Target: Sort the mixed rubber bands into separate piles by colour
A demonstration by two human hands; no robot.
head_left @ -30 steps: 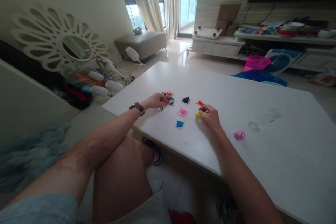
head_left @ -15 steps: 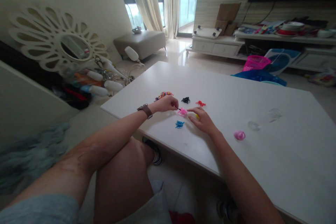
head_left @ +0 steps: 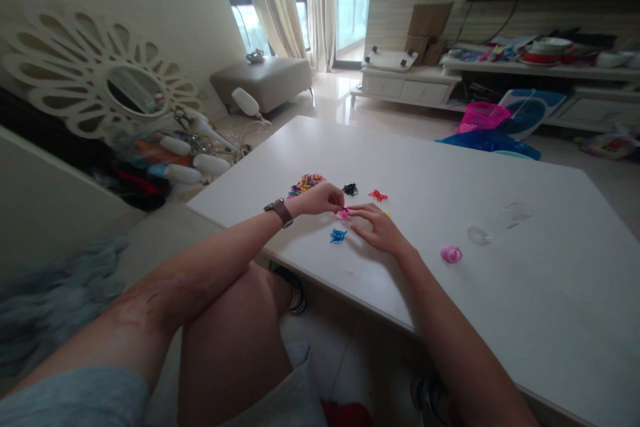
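Small heaps of coloured bands lie on the white table [head_left: 450,320]: a mixed pile [head_left: 303,184], a black heap [head_left: 350,189], a red heap [head_left: 377,195], a blue heap [head_left: 337,235] and a pink heap [head_left: 343,214]. My left hand [head_left: 323,199], with a watch on the wrist, is pinched shut just over the pink heap; what it holds is too small to name. My right hand [head_left: 376,227] lies beside it, fingers stretched toward the pink heap, covering most of a yellow heap [head_left: 387,214].
A pink lid [head_left: 451,254] and a clear container lying on its side [head_left: 493,225] rest on the table to the right. Beyond are a grey ottoman [head_left: 265,80], a white TV bench [head_left: 415,87] and clutter on the floor at left. My bare knee [head_left: 235,320] is below the table edge.
My left hand left the mixed pile and moved right to the pink heap. My right hand slid left from the yellow heap until its fingertips met the left hand.
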